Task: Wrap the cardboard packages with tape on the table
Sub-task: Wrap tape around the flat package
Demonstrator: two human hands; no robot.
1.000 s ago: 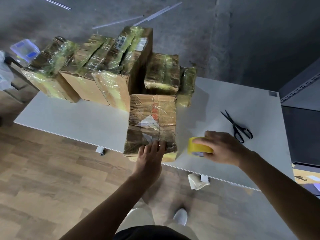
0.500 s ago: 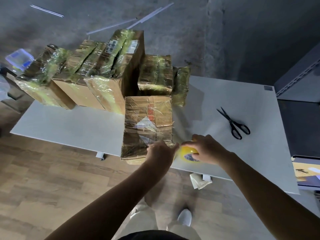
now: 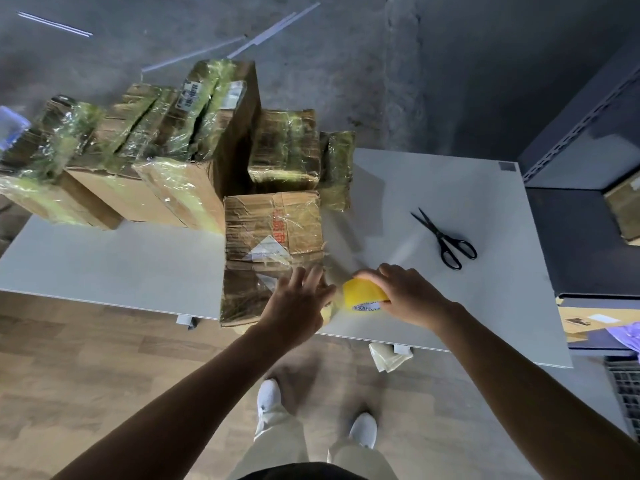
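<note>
Grey wall behind, wood floor below, and a pale counter (image 3: 450, 188) between them, where the work is laid out. Along the far left the wrapped packages (image 3: 194, 140) are stacked out of the way, presumably finished, while one package (image 3: 273, 233) is set flat at the near edge, within easy reach. Its near right corner is pressed by the left hand (image 3: 298, 303) with a wide-open grip, fingers straight and spread, nothing clasped, apparently to steady the box. Just beside it the yellow tape roll (image 3: 363, 294) is held by the right hand (image 3: 408, 296), the grip closed and the fingers curled over the roll, kept low so tape can be drawn across. Scissors (image 3: 446, 242) are parked well to the right, likely for the cut.
</note>
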